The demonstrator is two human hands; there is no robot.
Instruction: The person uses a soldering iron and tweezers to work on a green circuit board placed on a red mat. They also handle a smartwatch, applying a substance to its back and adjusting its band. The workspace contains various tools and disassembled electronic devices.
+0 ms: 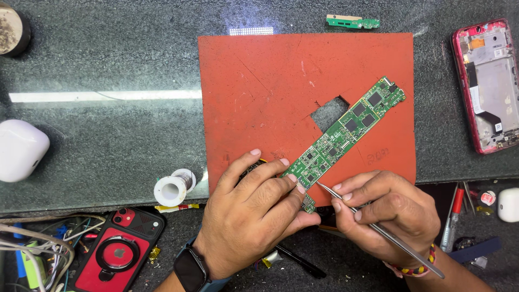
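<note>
A long green circuit board (pixel 346 132) lies slanted across an orange-red mat (pixel 270 92), its upper end at the right. My left hand (pixel 251 213), with a dark watch on its wrist, presses fingertips on the board's lower end and pins it down. My right hand (pixel 386 213) grips slim metal tweezers (pixel 378 230); their tip touches the board's lower end beside my left fingers. A braided band circles the right wrist.
An opened pink phone shell (pixel 486 86) lies at far right, a small green board (pixel 354 22) at the top. A solder spool (pixel 173 186), a red-cased phone (pixel 119 249), loose wires (pixel 32 243), white objects (pixel 19 148) and hand tools (pixel 454 216) surround the mat.
</note>
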